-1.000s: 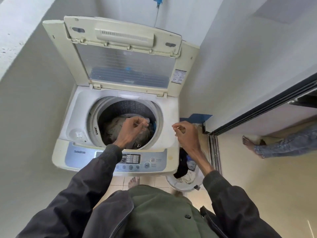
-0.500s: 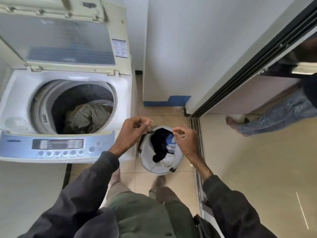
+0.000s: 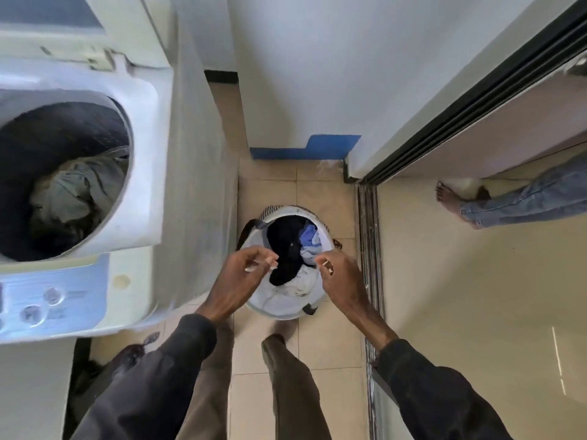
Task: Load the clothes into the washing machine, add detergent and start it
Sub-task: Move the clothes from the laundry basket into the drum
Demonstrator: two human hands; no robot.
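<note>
The white top-loading washing machine (image 3: pixel 149 173) stands at the left with its lid up. A grey-green garment (image 3: pixel 73 192) lies in its dark drum. On the floor to its right sits a white laundry basket (image 3: pixel 273 301) holding a black garment (image 3: pixel 284 246), a blue one (image 3: pixel 309 238) and white cloth (image 3: pixel 301 281). My left hand (image 3: pixel 241 276) hovers over the basket's left rim with loosely curled fingers and holds nothing. Over the right rim, my right hand (image 3: pixel 341 276) is likewise loosely curled and holds nothing. No detergent is in sight.
The machine's control panel (image 3: pixel 47 300) faces me at the lower left. A sliding-door track (image 3: pixel 368 249) runs along the floor just right of the basket. Beyond it another person's bare foot (image 3: pixel 451 195) and jeans leg rest on the floor. My legs stand on beige tiles below the basket.
My view and both hands have swung right, from over the machine's drum to above the laundry basket. The hands have dropped closer to the clothes in it.
</note>
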